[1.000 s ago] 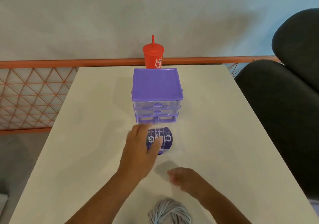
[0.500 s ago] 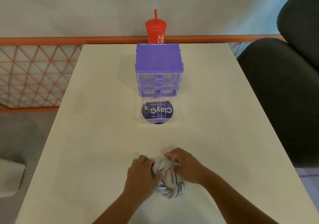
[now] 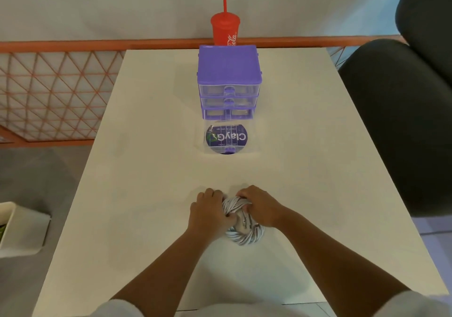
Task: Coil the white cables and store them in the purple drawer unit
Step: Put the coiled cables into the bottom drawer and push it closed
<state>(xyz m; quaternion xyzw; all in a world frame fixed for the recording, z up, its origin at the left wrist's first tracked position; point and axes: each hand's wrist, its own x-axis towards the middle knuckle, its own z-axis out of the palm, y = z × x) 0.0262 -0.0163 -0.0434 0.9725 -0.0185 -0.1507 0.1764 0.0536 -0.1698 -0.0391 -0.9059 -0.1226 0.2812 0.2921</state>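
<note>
Both hands are sitting low in the centre of the frame, wrapped around a coiled bundle of white cables [image 3: 241, 228] that's resting on the white bench [image 3: 146, 194]. The left hand [image 3: 210, 212] is curling its fingers over the left side of the bundle, and the right hand [image 3: 260, 206] is clamping down on the top right part, so both are closed on the cables, with the lower loop of the coil poking out beneath them. Further up the middle of the frame the purple drawer unit [image 3: 229, 72] is standing on the bench, well apart from the hands. Its top two clear drawers are sitting pushed in, while the bottom drawer [image 3: 227, 138] is sticking out toward the camera, with a round purple "ClayG" label [image 3: 226, 137] showing in it, reading upside down. Behind the unit a red Coca-Cola cup [image 3: 225, 31] with a straw is standing at the far edge of the bench, right by an orange railing [image 3: 73, 45]. A black chair [image 3: 403, 121] is filling the right side of the frame, and a white bin [image 3: 22, 228] is peeking in at lower left.
</note>
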